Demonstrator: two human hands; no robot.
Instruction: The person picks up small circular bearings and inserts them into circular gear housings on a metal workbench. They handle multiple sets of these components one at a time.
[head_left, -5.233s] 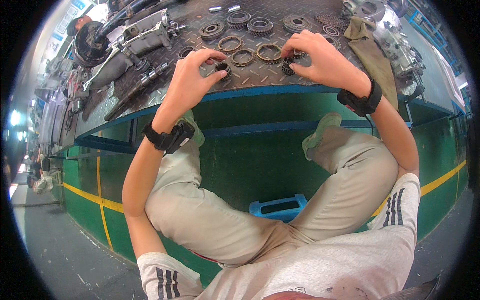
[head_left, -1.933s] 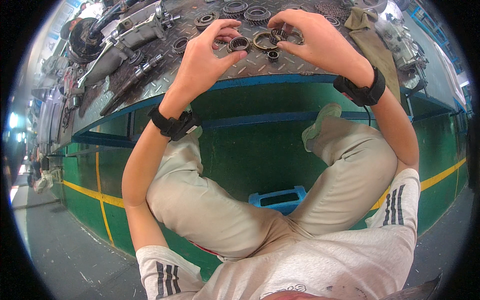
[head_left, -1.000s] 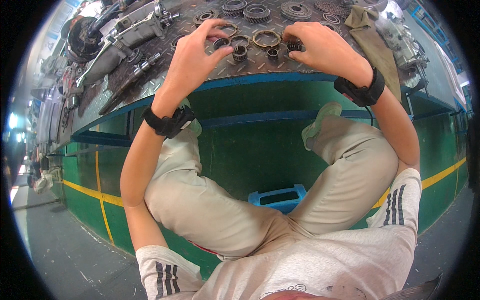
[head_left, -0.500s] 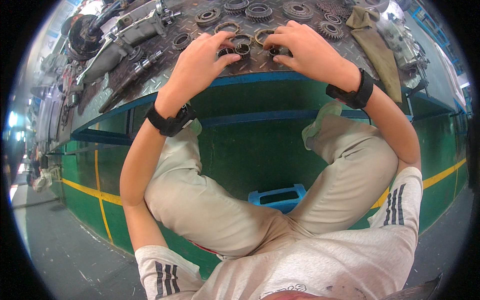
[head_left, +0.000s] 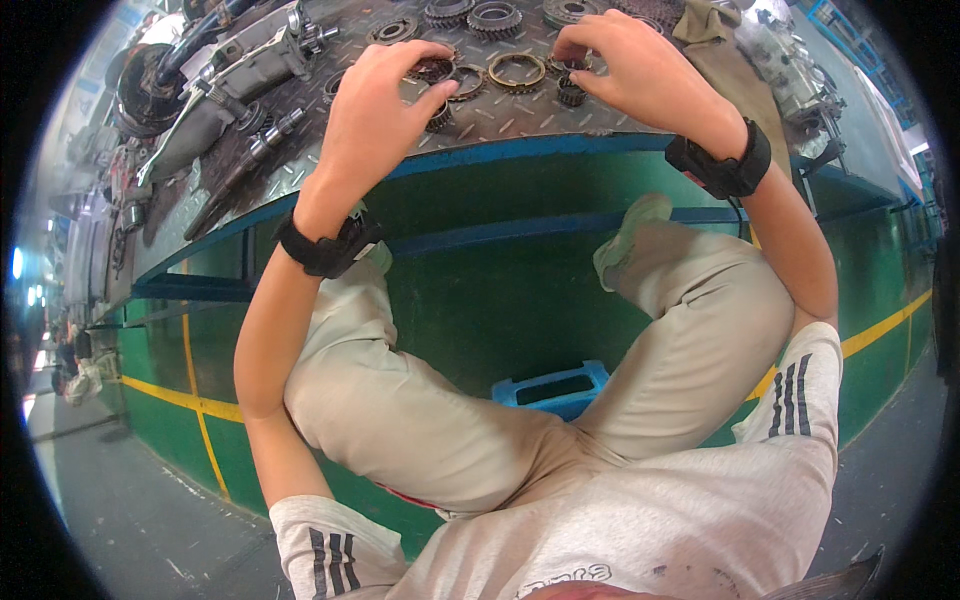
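My left hand [head_left: 385, 105] is over the left part of the row of rings, thumb and index finger apart. A dark toothed ring [head_left: 432, 70] shows between them; whether they touch it, I cannot tell. Below the thumb is a small dark cage-like ring [head_left: 440, 118], partly hidden. Beside the thumb lies a thin metal ring [head_left: 468, 83], and a brass-coloured ring [head_left: 517, 72] lies between both hands. My right hand [head_left: 640, 70] hovers with curved, parted fingers above a small dark cylindrical ring [head_left: 570, 93]. Another ring [head_left: 567, 60] is partly covered by those fingers.
Several gears [head_left: 494, 19] lie farther back on the metal-plate bench [head_left: 520, 122]. A housing [head_left: 235, 75] and a shaft [head_left: 240, 170] are at left. An olive cloth [head_left: 735, 75] and a metal casing [head_left: 790, 70] are at right. The blue bench edge [head_left: 530, 148] runs above my knees.
My hands have moved farther apart and slightly away from me. Small dark rings now lie farther left and right, and the brass-coloured ring between the hands is uncovered. The view has shifted slightly.
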